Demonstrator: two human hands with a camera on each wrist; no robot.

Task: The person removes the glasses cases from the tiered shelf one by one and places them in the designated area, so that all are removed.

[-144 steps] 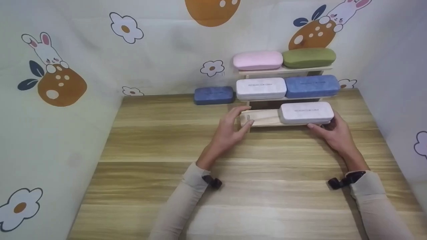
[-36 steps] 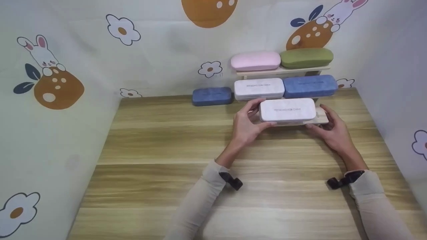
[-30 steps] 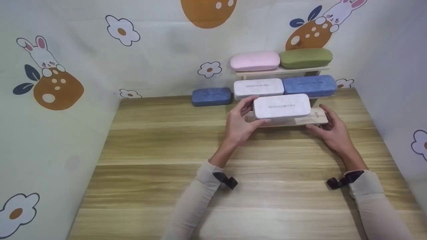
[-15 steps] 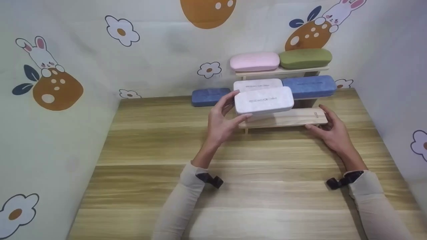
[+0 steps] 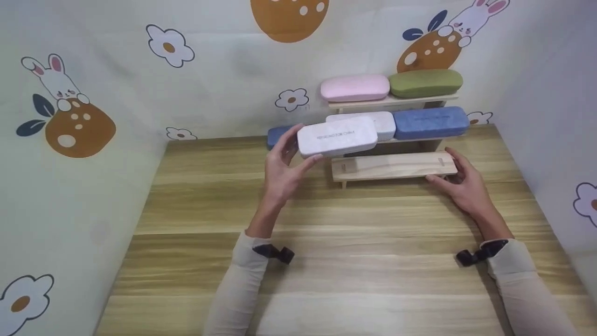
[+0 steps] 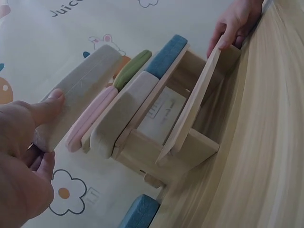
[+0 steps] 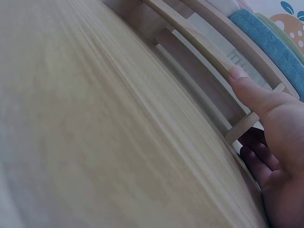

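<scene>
My left hand [image 5: 282,179] grips a white glasses case [image 5: 338,136] by its left end, thumb in front and fingers behind. The case hangs slightly tilted above the left part of a stepped wooden rack [image 5: 394,167] and partly hides another white glasses case [image 5: 386,125] on the middle tier. In the left wrist view the held case [image 6: 83,88] is clear of the rack. At the rack's right end, my right hand [image 5: 468,193] holds the bare bottom tier, its thumb on the front edge. Its other fingers are partly hidden behind the end.
A blue glasses case [image 5: 431,122] shares the middle tier. Pink [image 5: 354,87] and green glasses cases [image 5: 426,82] lie on the top tier. Behind my left hand, a smaller blue case [image 5: 276,137] stands on the wooden table [image 5: 210,196] against the patterned wall.
The white case sat on the right of the bottom tier; my left hand has taken it, lifted it and carried it left. My right hand stays at the rack's end.
</scene>
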